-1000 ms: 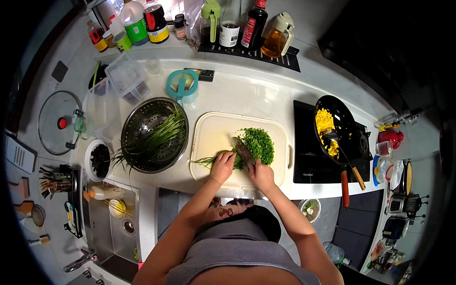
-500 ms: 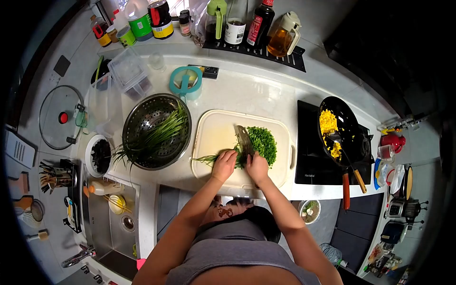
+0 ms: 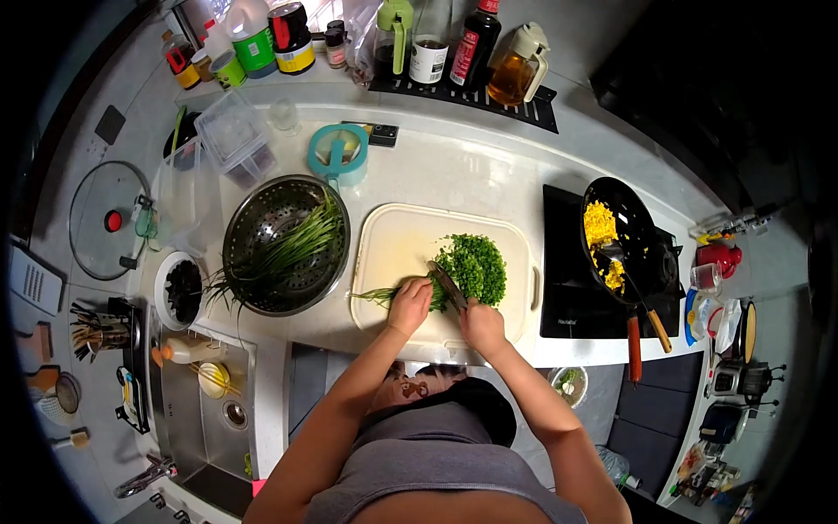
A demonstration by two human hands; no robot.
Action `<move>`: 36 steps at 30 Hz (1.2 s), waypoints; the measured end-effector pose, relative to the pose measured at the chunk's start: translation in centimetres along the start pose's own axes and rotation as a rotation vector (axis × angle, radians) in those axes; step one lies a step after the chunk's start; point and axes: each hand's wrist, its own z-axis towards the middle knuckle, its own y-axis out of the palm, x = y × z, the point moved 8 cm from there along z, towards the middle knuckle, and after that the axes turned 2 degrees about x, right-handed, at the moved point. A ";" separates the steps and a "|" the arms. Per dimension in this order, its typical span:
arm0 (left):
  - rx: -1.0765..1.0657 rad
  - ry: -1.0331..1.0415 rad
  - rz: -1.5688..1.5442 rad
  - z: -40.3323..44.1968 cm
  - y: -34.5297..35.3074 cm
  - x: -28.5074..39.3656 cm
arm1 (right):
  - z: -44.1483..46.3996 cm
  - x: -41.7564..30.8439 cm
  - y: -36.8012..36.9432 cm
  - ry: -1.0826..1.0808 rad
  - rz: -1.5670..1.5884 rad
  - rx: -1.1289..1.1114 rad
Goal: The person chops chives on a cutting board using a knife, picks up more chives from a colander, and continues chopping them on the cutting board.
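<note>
Hands (image 3: 483,325) hold knife (image 3: 449,286) and greens (image 3: 375,296) (partly chopped).

In front of you stretches a glossy white countertop (image 3: 463,157), backed by a pale raised ledge (image 3: 297,89) and a bright, partly hidden window (image 3: 323,10). On your left, a rectangular stainless-steel sink (image 3: 186,428) lies near a light grey tiled wall (image 3: 74,140); low on your right, flat dark grey panels (image 3: 653,428).

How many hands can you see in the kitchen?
2. The left hand is on the green stalks on the cutting board; the right hand is to its right, holding the knife. No other hands show.
</note>
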 end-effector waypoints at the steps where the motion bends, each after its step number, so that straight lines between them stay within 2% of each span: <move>1: 0.000 0.005 0.009 0.0 0.0 0.0 | 0.5 0.1 0.6 -0.002 0.019 0.004; 8: -0.003 0.010 0.027 -0.1 0.3 -0.1 | 3.0 1.5 2.3 0.143 0.234 0.239; 17: 0.021 0.005 0.009 -0.2 0.3 -0.2 | 0.3 -0.3 -1.6 0.036 0.110 0.088; 25: 0.013 -0.016 -0.015 -0.2 0.2 -0.4 | 0.4 -0.1 0.3 -0.001 -0.002 0.000; 34: 0.025 0.005 0.038 0.1 -0.3 0.3 | 2.6 2.2 2.2 0.159 0.274 0.244; 36: 0.031 -0.002 0.039 0.1 -0.2 0.0 | 2.0 2.1 1.8 0.159 0.241 0.210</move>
